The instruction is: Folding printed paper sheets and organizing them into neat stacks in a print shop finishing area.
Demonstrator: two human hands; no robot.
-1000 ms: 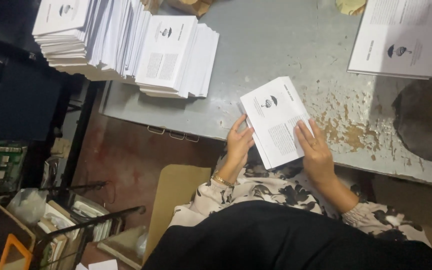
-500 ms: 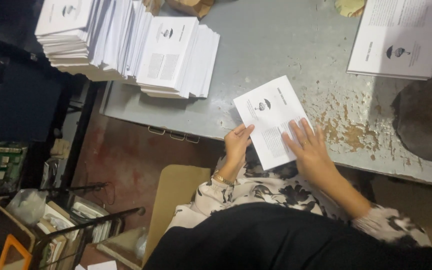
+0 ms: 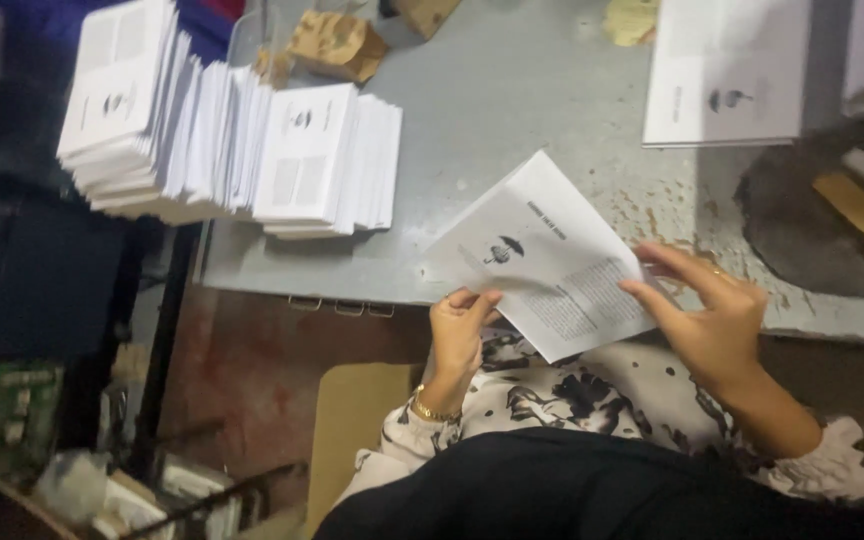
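A white printed leaflet (image 3: 544, 256) with a small umbrella drawing lies at the near edge of the grey table (image 3: 512, 110), overhanging it toward me. My left hand (image 3: 460, 330) pinches its lower left corner between thumb and fingers. My right hand (image 3: 709, 318) rests on its right edge with the fingers spread. My patterned sleeves and dark top fill the bottom of the view.
Stacks of similar white leaflets (image 3: 222, 150) stand at the table's left end. Another pile of sheets (image 3: 727, 70) lies at the far right, beside a dark round patch (image 3: 812, 220). Brown crumpled paper (image 3: 337, 45) sits at the back. Shelving with clutter stands left.
The view has drawn closer to the table. The leaflet has turned and slid leftward, and my right hand has shifted from its middle to its right edge.
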